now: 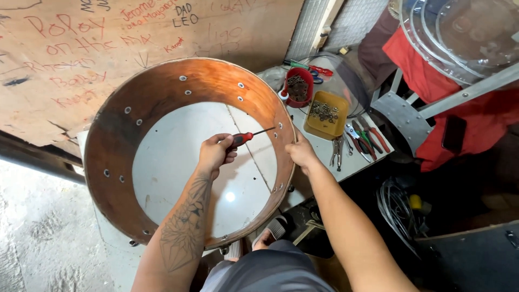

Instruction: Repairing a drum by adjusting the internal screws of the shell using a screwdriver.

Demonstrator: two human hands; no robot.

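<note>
While wrapped around the red-and-black handle, left hand [215, 153] fingers [224, 141] closed on a screwdriver [250, 135] held inside the wooden drum shell [111, 130], thin shaft pointing from the fingers toward the shell's right-hand wall, tip at or just short of the inner face near a hole. Right hand [301, 152] pressed against the outside of that same wall, just across the rim from the screwdriver tip; fingers curled against the wood, how far closed hard to tell. Shell lying open side up on a white bench [324, 151]. Beyond the shell's right side on the bench: red cup [299, 86] and yellow tray [326, 114] of small metal hardware, then pliers [359, 141] with coloured grips.
</note>
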